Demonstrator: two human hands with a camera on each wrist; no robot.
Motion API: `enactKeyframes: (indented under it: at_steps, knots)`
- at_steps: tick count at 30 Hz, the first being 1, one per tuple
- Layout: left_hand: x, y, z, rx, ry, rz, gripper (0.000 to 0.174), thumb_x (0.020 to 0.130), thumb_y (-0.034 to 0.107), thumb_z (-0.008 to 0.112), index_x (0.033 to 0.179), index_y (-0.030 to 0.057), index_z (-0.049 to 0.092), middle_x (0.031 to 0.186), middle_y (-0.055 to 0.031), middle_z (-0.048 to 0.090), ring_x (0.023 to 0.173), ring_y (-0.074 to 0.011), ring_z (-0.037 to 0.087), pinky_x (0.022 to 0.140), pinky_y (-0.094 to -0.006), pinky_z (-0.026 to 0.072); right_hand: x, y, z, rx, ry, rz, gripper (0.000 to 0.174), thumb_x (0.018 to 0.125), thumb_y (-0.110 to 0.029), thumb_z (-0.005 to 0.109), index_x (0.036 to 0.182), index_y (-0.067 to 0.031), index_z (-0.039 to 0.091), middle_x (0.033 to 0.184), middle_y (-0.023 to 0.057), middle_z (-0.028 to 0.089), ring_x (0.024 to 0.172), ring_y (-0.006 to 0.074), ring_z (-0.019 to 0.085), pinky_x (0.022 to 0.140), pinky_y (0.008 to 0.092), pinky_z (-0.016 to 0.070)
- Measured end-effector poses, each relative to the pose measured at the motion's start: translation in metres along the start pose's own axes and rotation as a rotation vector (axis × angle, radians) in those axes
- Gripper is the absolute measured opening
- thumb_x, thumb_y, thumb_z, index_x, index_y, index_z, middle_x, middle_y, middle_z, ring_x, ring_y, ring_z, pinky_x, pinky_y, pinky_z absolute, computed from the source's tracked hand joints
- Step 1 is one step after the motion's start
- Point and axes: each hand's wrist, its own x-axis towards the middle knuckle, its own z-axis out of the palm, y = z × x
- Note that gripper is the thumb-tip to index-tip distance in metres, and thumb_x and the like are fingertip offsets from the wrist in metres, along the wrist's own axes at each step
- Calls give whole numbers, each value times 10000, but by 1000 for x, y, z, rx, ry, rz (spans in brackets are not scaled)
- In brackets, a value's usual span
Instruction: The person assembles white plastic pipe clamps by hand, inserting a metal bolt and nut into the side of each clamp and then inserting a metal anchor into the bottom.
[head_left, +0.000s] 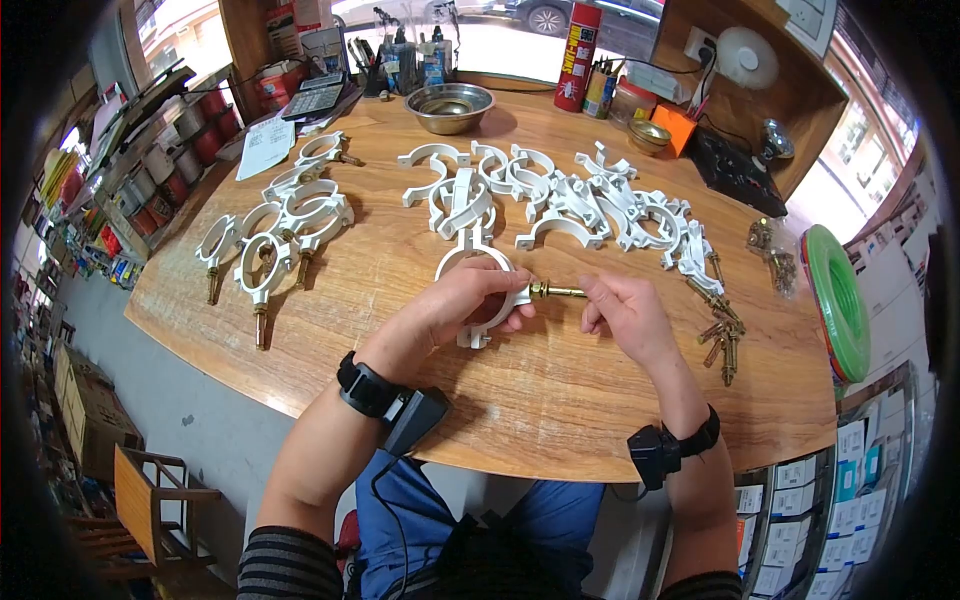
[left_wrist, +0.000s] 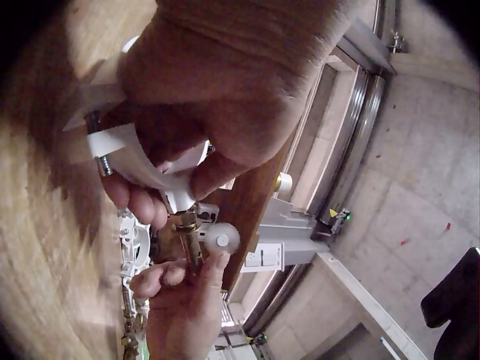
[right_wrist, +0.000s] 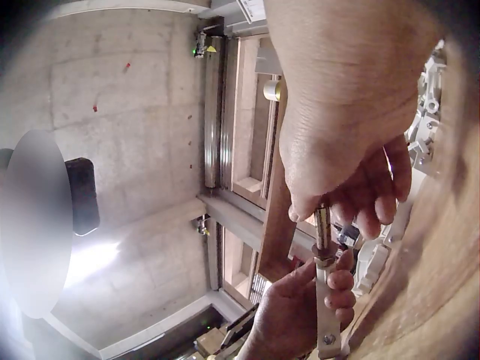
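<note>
Beneath both hands, brown wood bench (head_left: 590,420), curved front edge, pale scuffs to the left of the left grip. Left grip (head_left: 455,298) holds white ring clamp (head_left: 478,336), thumb and fingers curled on it, clear of the bench surface. Brass-coloured bolt (head_left: 562,292) sticks out of the clamp toward right grip (head_left: 632,312), which pinches its far end.

Left of the left grip: bolted rings (head_left: 260,292), bunched, some bolts pointing at the near edge. Just beyond the grips: heap of white half-clamps (head_left: 578,200), spreading rightward. Right of the right grip: loose bolts (head_left: 728,340); past them, clear bag (head_left: 780,270) with small metal parts, then green coil (head_left: 838,300) at the bench edge.

Far side of the bench from the grips: steel bowl (head_left: 450,120), red spray can (head_left: 577,60), orange box (head_left: 672,130); off left, paper sheet (head_left: 265,147) and calculator (head_left: 313,100).

Room: window past the far edge, car (head_left: 550,18) outside. Well left of the grips, packed shelf (head_left: 160,190), grey floor (head_left: 215,400), wooden chair (head_left: 138,505). Low right, racked boxes (head_left: 795,500).
</note>
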Motion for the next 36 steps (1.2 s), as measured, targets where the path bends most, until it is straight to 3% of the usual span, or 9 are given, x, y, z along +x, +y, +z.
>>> enactKeyframes:
  at_steps: [8,13,15,18,20,25,27,33,36]
  knots:
    - [2,-1,-3,-33,14,20,223,868,199,466,873,-15,525,715,-87,597,566,-120,567,510,-208,468,2,1,3,44,91,-171,167,824,-168,562,846,-5,535,597,-11,483,521,60,438,482,200,381]
    - [2,-1,-3,-29,6,17,228,871,199,461,874,-19,526,714,-89,598,569,-123,570,512,-208,469,1,1,1,-28,56,-149,189,842,-195,531,799,-12,546,572,1,503,527,64,468,485,204,389]
    - [0,-1,-1,-6,25,6,249,868,225,471,966,2,521,713,-81,593,577,-132,578,496,-210,467,0,1,-1,-59,45,-141,208,849,-209,521,781,-14,547,563,7,509,531,65,479,485,204,390]
    - [1,-1,-2,-12,-20,-2,249,869,226,468,967,3,524,717,-81,595,579,-131,580,493,-211,468,0,2,-2,-46,2,-27,245,856,-231,506,751,-13,545,544,24,516,536,66,498,487,210,397]
    - [3,-2,-4,-21,-19,-1,250,869,227,467,969,5,525,719,-80,596,578,-131,580,489,-211,467,1,5,0,69,66,-58,235,846,-229,527,760,-11,539,554,23,507,529,63,473,488,209,385]
    - [3,-3,-4,-48,-11,25,235,869,210,465,896,-19,514,719,-98,601,568,-130,577,522,-213,478,0,4,2,-34,84,-199,191,815,-204,570,792,-17,535,572,22,490,523,74,432,493,213,367]
    - [2,-2,-4,-35,-16,-1,259,871,229,464,988,5,522,732,-82,600,585,-132,585,484,-211,468,1,6,2,-82,83,-216,179,804,-193,582,803,-20,534,578,19,484,521,80,420,494,213,361]
    - [-1,0,0,-25,-17,9,277,875,237,457,1018,6,512,736,-81,600,586,-129,584,485,-209,468,0,5,0,-132,73,-210,215,831,-233,540,766,-28,546,542,27,518,499,87,477,473,226,376]
    - [0,-1,-1,-7,-29,9,286,876,240,455,1030,5,507,741,-82,601,586,-128,586,488,-210,471,-2,2,-2,-154,31,-48,260,851,-259,508,743,-26,549,524,35,528,498,85,500,469,226,384]
